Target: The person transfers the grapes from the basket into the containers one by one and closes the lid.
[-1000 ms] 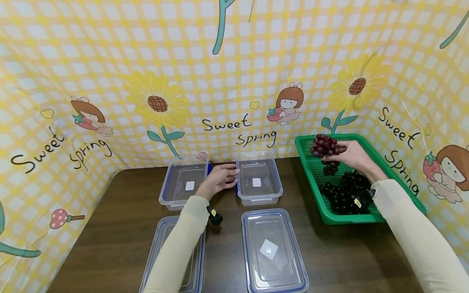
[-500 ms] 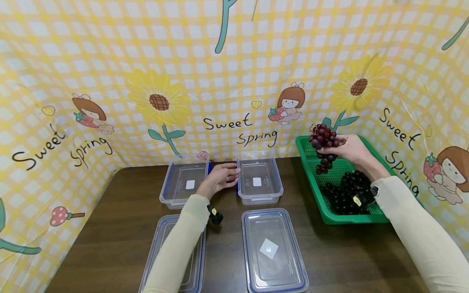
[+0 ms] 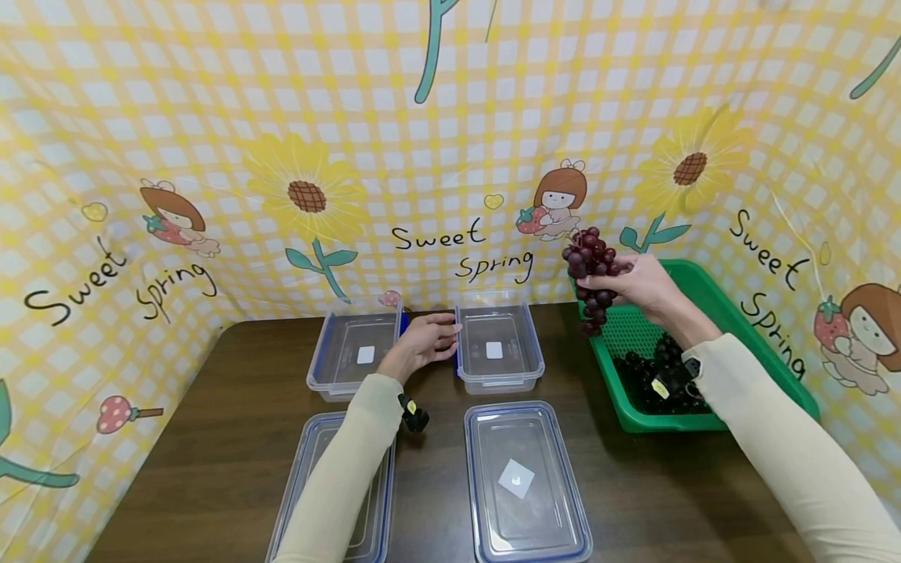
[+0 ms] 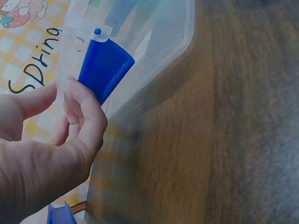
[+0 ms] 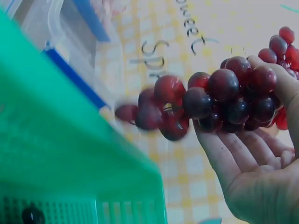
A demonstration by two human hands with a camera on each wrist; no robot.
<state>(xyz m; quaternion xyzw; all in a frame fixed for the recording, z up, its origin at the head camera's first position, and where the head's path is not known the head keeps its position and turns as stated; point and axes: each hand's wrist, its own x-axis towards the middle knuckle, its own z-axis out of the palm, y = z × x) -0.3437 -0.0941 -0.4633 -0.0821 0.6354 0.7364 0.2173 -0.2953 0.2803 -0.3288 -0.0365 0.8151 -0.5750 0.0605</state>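
Observation:
My right hand (image 3: pixel 644 285) grips a bunch of dark red grapes (image 3: pixel 590 262), held up over the left rim of the green basket (image 3: pixel 612 391). In the right wrist view, the grapes (image 5: pixel 224 93) lie between the thumb and fingers, with the lower tip hanging free. My left hand (image 3: pixel 425 344) is at the left wall of the right clear plastic container (image 3: pixel 500 383). Its curled fingers hold that wall beside a blue latch (image 4: pixel 105 67), seen in the left wrist view. The far fingertips are partly hidden there.
Black grapes (image 3: pixel 633 379) lie in the basket. Another clear container (image 3: pixel 327 383) stands left of my left hand. Two blue-edged lids lie in front, the right lid (image 3: pixel 528 516) and the left lid (image 3: pixel 373 500), partly under my sleeve. A patterned cloth (image 3: pixel 422 156) hangs behind the table.
My right hand has lifted the red grapes up out of the basket and moved left to its rim, with the bunch now hanging upright. The left hand has stayed put.

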